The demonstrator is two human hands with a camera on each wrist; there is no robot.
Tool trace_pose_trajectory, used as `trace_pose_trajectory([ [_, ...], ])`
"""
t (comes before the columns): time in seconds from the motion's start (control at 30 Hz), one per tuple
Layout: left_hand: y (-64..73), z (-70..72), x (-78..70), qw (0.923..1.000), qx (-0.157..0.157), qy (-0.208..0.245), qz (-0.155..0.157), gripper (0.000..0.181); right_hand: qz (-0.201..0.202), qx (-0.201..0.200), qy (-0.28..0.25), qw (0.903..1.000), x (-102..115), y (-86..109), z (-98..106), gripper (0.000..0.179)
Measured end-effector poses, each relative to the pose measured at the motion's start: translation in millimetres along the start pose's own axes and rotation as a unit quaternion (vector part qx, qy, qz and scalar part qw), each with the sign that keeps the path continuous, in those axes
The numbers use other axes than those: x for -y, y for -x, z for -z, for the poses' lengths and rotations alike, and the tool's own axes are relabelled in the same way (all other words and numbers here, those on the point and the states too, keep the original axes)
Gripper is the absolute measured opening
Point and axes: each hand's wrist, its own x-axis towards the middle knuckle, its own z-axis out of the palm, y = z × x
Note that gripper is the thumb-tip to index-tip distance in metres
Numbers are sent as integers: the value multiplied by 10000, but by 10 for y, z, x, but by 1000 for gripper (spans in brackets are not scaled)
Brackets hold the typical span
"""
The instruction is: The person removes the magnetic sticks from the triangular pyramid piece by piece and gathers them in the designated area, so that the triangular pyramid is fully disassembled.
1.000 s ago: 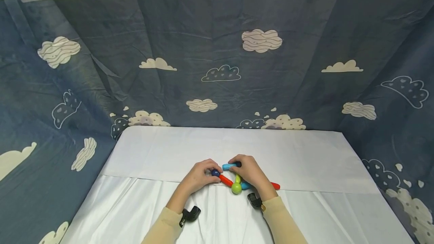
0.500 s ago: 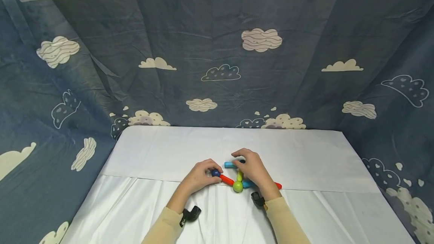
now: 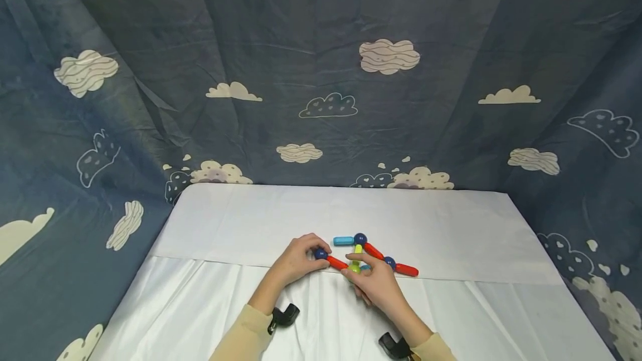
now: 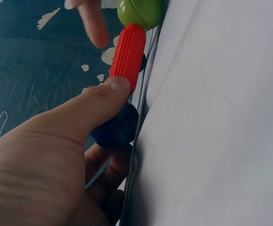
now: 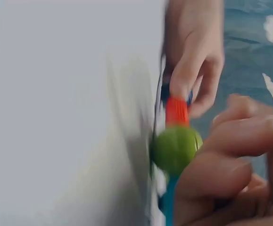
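The toy frame (image 3: 373,250) lies on the white surface (image 3: 476,238), between my hands and just beyond them. I judge the step in hand to be joining or adjusting pieces at the green ball (image 5: 174,147); the next move seems to call for a firm left side and a light right touch. My left hand (image 3: 298,258) grips the leftmost navy ball (image 4: 119,127), thumb on a ridged red rod (image 4: 128,52). My right hand (image 3: 378,283) sets thumb and forefinger apart about the green ball — whether they pinch it, I cannot tell. The frame looks bright — a light-blue rod (image 3: 343,241) juts left, its outer end bare, and two more red rods (image 3: 407,269) run rightward. Dark cloud-printed cloth (image 3: 281,43) hangs behind.
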Motion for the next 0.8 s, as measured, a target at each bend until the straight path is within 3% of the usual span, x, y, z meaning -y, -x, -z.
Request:
trace_pose_trajectory([
  [0.27, -14, -20, -16, 10000, 9, -14, -26, 20, -42, 122, 189, 9997, -164, -71, -76, 47],
  [0.5, -14, -21, -34, 10000, 15, 62, 43, 26, 311, -108, 1114, 9932, -157, -103, -60, 38],
  [0.67, 0, -23, -40, 9994, 94, 156, 278, 35, 273, -271, 1084, 9934, -164, -87, -72, 32],
  [0.8, -7, -26, -24, 9994, 135, 175, 282, 34, 293, -377, 977, 9941, -169, -76, -76, 30],
])
